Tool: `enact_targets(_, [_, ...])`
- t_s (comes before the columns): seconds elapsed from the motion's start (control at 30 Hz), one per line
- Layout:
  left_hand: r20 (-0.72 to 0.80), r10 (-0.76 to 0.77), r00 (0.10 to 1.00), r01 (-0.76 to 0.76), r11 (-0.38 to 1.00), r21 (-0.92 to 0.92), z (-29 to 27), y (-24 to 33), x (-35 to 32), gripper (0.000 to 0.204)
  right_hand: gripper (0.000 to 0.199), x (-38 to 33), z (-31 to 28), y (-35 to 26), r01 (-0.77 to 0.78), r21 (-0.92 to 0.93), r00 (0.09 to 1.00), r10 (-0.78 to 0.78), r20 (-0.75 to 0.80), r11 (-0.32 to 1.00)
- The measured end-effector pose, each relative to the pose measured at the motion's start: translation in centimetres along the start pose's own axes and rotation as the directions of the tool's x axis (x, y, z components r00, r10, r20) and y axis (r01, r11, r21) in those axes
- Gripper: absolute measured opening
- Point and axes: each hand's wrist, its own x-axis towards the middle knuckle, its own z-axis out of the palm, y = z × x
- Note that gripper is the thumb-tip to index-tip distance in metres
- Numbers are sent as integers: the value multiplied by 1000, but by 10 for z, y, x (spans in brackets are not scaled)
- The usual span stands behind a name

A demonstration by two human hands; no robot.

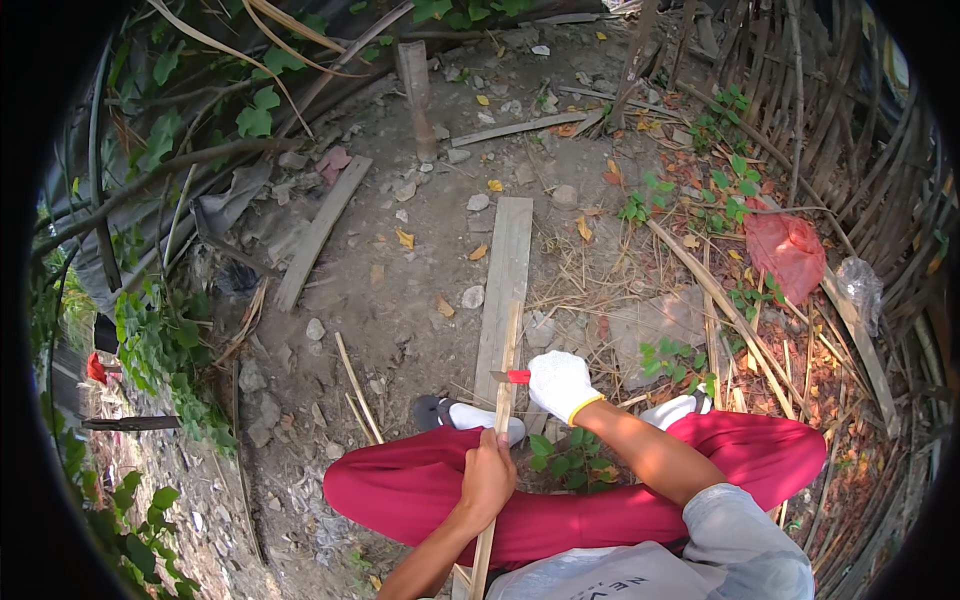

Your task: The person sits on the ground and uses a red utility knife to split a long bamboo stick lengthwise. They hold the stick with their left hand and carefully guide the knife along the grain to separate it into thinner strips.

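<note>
My bare left hand [488, 478] is wrapped around a long, narrow strip of pale wood or bamboo [511, 338]. The strip runs from my lap up and forward, tilted slightly to the right. In its white knit glove with a yellow cuff, my right hand [560, 386] grips a red-handled knife [518, 376]. The short blade lies across the strip, beyond my left hand; whether it bites into the wood I cannot tell. Under the strip's far end, a flat grey board [508, 245] rests on the ground, pointing away from me.
My legs in dark red trousers [400, 482] are folded on either side. A second plank [325, 230] lies at left, with a short post [416, 100] beyond. Loose sticks [720, 300], a red plastic bag [783, 255] and a woven stick fence [850, 150] are at right.
</note>
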Motion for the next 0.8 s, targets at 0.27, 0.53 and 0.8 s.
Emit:
enact_targets(0.27, [100,-25,995,24,1000,17,-4,-12,-22,24,21,52,2,40,-98,-92,992,90,-90,991])
enact_targets(0.53, [124,-47,991,17,973,231,-42,-16,-89,18,22,92,58,142,-377,-139,926,377,-26,916])
enact_targets(0.8, [467,-275,840,540,503,-675,-54,-30,-22,22,31,4,6,77,-110,198,988,129,-84,974])
